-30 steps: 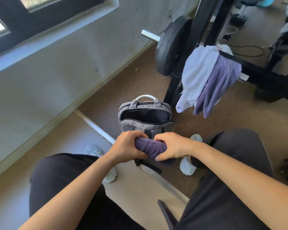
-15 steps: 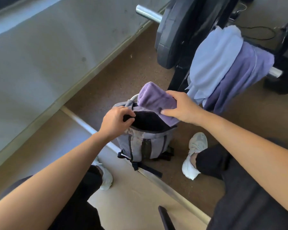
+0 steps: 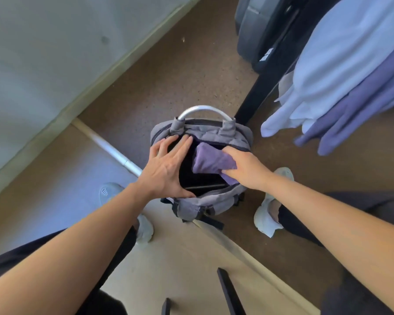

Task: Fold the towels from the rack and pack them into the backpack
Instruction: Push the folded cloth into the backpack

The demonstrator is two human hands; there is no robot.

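Towel going into the backpack, frame centre.
Right hand grips the folded towel in the backpack mouth; left hand, fingers spread, holds it open.

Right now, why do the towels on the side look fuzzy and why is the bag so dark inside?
In the head view, the hanging towels sit at the frame edge, where the wide lens smears and stretches them; the backpack mouth is in deep shadow, so only the folded purple towel in the right hand shows; the left hand looks sharp.
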